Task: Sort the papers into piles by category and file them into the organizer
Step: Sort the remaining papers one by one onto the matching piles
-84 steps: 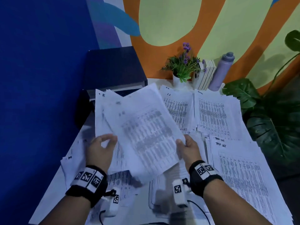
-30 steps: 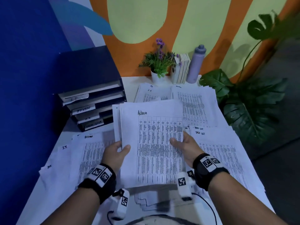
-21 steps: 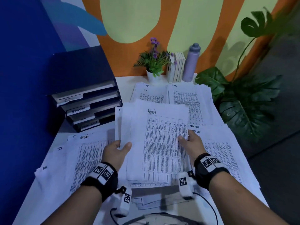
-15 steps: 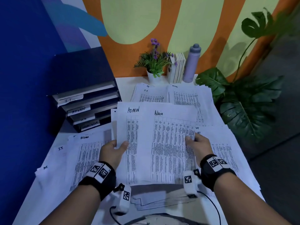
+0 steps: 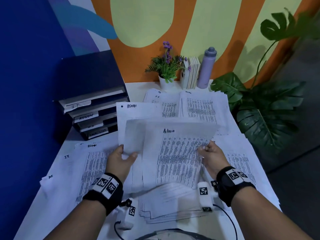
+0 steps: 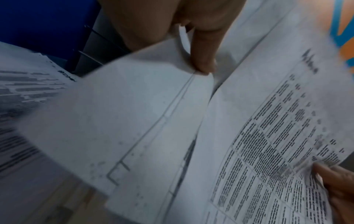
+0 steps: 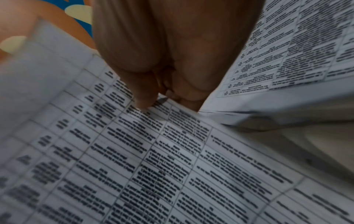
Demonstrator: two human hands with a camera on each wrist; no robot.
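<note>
My left hand (image 5: 129, 154) grips the left edge of a stack of printed sheets (image 5: 131, 118) headed "ADMIN", thumb (image 6: 203, 60) on top. My right hand (image 5: 202, 148) pinches the right edge of the top "Admin" sheet (image 5: 178, 153), which is lifted and curls over at its upper edge. The right wrist view shows my fingertips (image 7: 147, 101) pinching that sheet (image 7: 134, 159). The dark blue organizer (image 5: 93, 108) stands at the back left, its trays labelled IT and ADMIN; the lower labels are unclear.
Sorted piles cover the white table (image 5: 136, 85): ADMIN (image 5: 93, 163) and IT (image 5: 67, 160) at the left, HR (image 5: 161, 101) and another pile (image 5: 200, 108) at the back, one more (image 5: 242, 161) at the right. Loose sheets (image 5: 169, 203) lie in front. Potted flowers (image 5: 167, 70), books (image 5: 192, 73), a bottle (image 5: 207, 66) and a leafy plant (image 5: 263, 111) stand behind and at the right.
My right hand slid the top Admin sheet rightward off the held stack, baring the ADMIN sheet below. Now that sheet is lifted and its upper edge bends over.
</note>
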